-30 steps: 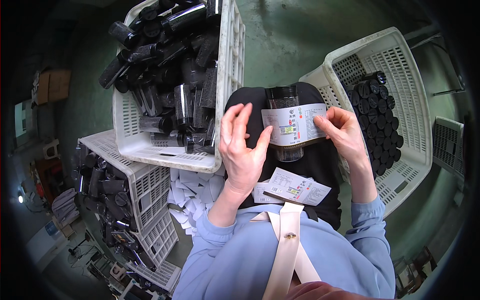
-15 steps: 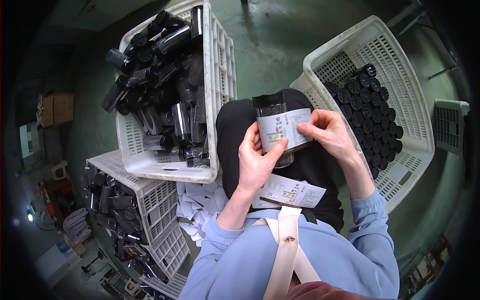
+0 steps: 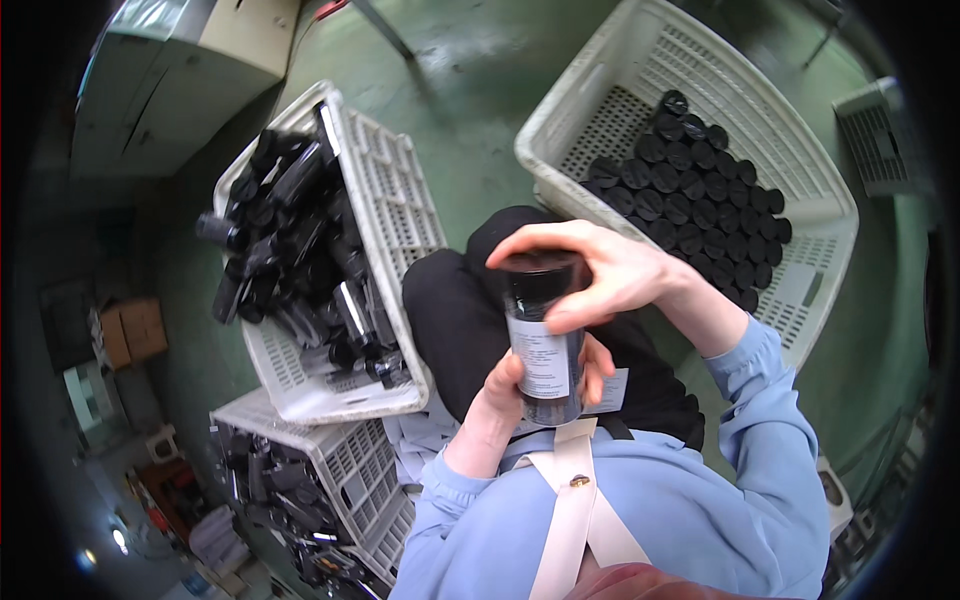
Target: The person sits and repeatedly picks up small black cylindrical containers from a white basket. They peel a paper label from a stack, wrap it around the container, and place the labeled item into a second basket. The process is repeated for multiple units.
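I hold a dark cylindrical jar [image 3: 548,405] upright above my lap, a white printed label [image 3: 541,362] wrapped on its side. My left hand [image 3: 497,392] grips the lower part, its thumb on the near side and fingertips showing past the right edge. From above, my right hand [image 3: 622,268] curls around the black lid [image 3: 541,265], slightly smeared by motion. Behind the jar, part of a loose printed label [image 3: 609,388] lies on my lap; the rest is hidden.
At the left, a white crate [image 3: 408,345] holds jumbled dark jars; another white crate [image 3: 365,470] of jars stands nearer. The white crate [image 3: 835,245] at the right contains jars in tight rows, lids facing me. A pale cabinet [image 3: 130,100] stands far left.
The label, previously held partly loose by both hands, now lies around the jar. My right hand has moved onto the lid, and the jar has come nearer my body. The view has shifted.
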`<state>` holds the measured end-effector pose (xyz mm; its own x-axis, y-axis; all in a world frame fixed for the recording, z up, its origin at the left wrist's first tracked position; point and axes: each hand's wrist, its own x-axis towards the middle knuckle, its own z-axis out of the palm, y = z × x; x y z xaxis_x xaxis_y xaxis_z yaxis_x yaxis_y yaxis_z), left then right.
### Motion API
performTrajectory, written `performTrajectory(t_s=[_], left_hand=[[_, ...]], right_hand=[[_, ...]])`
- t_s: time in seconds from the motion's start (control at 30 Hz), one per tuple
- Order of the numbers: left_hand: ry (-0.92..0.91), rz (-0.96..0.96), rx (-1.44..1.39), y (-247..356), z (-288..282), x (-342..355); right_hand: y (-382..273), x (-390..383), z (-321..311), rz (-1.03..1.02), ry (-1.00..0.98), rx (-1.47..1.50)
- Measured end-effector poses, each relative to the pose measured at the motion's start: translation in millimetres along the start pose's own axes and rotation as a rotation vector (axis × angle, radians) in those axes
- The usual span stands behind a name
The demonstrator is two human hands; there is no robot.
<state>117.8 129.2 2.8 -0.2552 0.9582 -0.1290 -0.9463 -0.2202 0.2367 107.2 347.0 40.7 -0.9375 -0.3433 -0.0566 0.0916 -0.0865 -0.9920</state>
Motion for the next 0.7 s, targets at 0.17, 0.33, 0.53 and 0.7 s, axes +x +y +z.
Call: performTrajectory(t_s=[0.17,0.33,0.53,0.7], left_hand=[[0.479,0.22,1.228,2.9,10.3,29.6],[0.64,0.442,1.396,23.6,2.5,22.9],[0.954,0.733,1.263,86.4,-19.0,-33.6],[1.27,0.829,1.328,128.3,-61.2,-106.3]], right_hand=[[-24.8,-12.5,-31.2,-0.058,0.288,-0.222],[-5.9,-13.9,-120.3,-0.063,0.833,-0.414],[106.3,-4.3,-220.7,0.158,1.091,-0.649],[159.5,18.3,-228.3,0.355,1.053,-0.845]])
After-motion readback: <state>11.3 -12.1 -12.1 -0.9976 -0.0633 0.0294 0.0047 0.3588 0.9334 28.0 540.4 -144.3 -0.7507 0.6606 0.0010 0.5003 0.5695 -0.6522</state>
